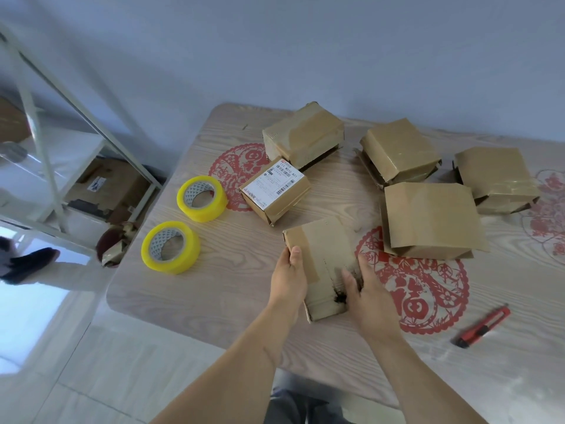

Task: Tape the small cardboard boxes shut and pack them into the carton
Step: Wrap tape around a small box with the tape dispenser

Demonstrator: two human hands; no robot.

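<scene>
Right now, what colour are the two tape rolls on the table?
Both tape rolls are translucent yellow, seen in the head view.

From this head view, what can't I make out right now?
- The carton: not visible anywhere in the head view.
- Label on the small box: print too small to read.
- Held box: side faces hidden by left hand and right hand.
- Far right of table: cut off by the frame edge.

Pale wall (275, 41), tiled floor (91, 362), white shelving (46, 154)

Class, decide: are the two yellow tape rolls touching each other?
Apart. The head view shows a plain strip of bare table between the far tape roll and the near tape roll.
</scene>
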